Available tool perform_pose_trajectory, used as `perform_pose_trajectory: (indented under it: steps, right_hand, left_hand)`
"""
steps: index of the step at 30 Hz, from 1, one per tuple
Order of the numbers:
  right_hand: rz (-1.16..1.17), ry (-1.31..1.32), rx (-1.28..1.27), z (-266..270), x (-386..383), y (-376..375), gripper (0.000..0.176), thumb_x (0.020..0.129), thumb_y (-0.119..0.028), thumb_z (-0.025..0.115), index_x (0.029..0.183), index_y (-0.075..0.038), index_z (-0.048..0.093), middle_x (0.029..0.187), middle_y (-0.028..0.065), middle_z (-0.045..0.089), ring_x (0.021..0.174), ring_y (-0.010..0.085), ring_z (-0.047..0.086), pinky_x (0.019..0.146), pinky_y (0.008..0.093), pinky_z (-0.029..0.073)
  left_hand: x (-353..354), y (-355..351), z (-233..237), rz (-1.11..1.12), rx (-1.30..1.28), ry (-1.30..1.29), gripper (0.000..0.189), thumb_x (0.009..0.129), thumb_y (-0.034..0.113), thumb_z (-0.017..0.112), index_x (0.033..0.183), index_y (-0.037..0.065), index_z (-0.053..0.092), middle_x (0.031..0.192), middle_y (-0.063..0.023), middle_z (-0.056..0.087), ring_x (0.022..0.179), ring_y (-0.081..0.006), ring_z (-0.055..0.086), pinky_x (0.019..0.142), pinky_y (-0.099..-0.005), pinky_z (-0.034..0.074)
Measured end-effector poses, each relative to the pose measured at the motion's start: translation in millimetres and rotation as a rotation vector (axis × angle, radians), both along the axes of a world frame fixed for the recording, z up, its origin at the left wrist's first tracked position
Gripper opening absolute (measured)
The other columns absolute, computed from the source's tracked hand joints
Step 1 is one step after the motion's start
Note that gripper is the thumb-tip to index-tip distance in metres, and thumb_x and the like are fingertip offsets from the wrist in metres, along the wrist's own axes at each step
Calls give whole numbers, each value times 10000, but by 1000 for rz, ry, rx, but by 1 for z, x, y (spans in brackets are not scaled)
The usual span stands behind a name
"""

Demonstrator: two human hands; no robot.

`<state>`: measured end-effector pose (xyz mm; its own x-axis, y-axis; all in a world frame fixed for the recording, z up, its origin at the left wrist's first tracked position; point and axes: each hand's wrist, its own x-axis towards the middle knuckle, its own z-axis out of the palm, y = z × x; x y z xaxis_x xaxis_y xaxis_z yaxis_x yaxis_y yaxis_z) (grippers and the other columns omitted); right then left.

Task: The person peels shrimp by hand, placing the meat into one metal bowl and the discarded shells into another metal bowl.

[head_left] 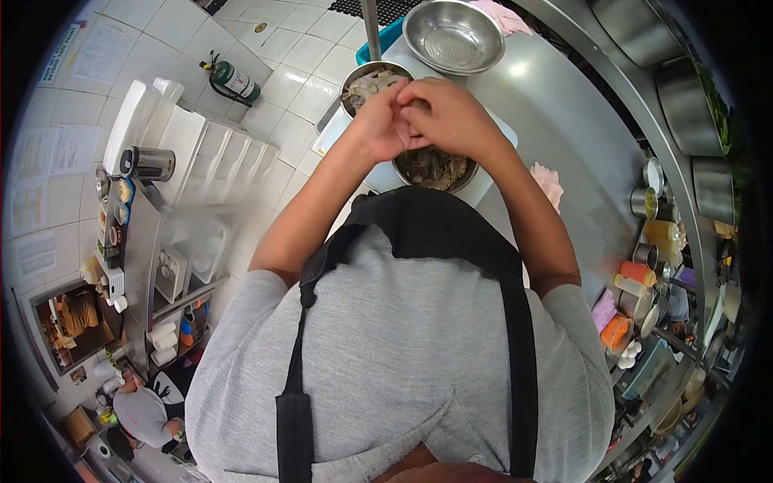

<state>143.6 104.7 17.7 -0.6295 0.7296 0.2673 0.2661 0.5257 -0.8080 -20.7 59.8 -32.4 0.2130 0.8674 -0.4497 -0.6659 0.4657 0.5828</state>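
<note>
Both my hands meet over two metal bowls on the counter. My left hand (385,122) has its fingers curled and turned up. Bent over it from the right is my right hand (448,117), its fingertips touching the left. Whatever lies between them is too hidden to name. Beyond my hands stands a metal bowl (345,90) of pale peeled-looking shrimp (372,84). Nearer my body, a second bowl (470,179) holds darker whole shrimp (435,171). My hands partly cover both bowls.
A metal colander (453,40) sits at the counter's far end. Pink cloths (547,185) lie to the right on the steel counter (576,133). Bottles and containers (638,274) line the right side. A fire extinguisher (235,83) stands at the left. Another person (145,414) is at lower left.
</note>
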Motion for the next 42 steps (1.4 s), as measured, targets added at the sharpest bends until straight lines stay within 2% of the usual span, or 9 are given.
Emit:
perform_pose_trajectory:
  steps: [3,9,12,15,18,22,29,35,42]
  right_hand:
    - [68,-173,187,11,2,2,226,905,-240,655,1027,-63,724,951,143,710,917,339,677,849,426,537]
    - [-3,-492,61,-18,34,8,183,890,-205,666,983,-58,724,975,163,724,958,368,686,862,474,532]
    - [26,-702,56,-42,33,10,171,867,-160,652,979,-64,737,962,172,739,939,383,703,841,477,550]
    - [86,-922,188,-70,23,6,182,851,-134,627,953,-40,746,934,187,751,914,355,731,787,468,577]
    - [186,-1084,296,-105,20,-3,185,846,-132,619,911,-22,752,909,200,754,903,318,753,735,453,597]
    - [30,-978,462,-133,20,-16,161,836,-119,634,880,-39,766,903,193,756,911,307,739,711,440,609]
    - [208,-1001,439,-121,36,-5,158,838,-95,630,870,-15,763,913,192,751,907,335,724,740,441,606]
    - [132,-876,188,-31,55,17,245,855,-211,712,901,26,753,901,267,720,836,394,708,716,474,574]
    - [-171,-254,-656,-25,94,41,247,939,-260,760,971,-16,764,766,6,649,698,69,565,639,237,480]
  left_hand:
    - [-5,-6,-6,47,-81,-336,460,1120,399,310,1180,83,639,1179,-104,695,1136,-313,665,980,-506,537]
    - [-114,-4,-7,300,123,-254,446,1096,338,420,1264,-47,571,1287,-201,642,1248,-423,594,1068,-539,496]
    - [-144,7,-9,544,87,-24,417,1095,345,434,1265,-3,591,1289,-187,643,1298,-379,561,1119,-538,434]
    - [-163,31,-34,441,-115,751,645,991,482,624,1453,42,530,1466,-168,573,1402,-293,464,1198,-503,280]
    - [-165,31,-67,331,50,1053,810,923,540,680,1537,65,451,1555,-213,476,1373,-362,492,1139,-514,356]
    - [-140,10,-50,229,108,917,688,959,496,672,1478,62,550,1509,-158,538,1403,-287,439,1170,-454,291]
    - [-114,-7,-24,189,221,831,459,1023,421,619,1323,77,674,1312,-83,662,1251,-231,582,1053,-397,441]
    - [-75,-28,4,45,326,729,405,1058,379,575,1253,41,684,1208,-60,717,1042,-161,699,906,-294,501]
    - [-17,-46,24,-603,307,679,499,1063,470,553,991,24,766,953,-50,773,818,-142,738,766,-263,542]
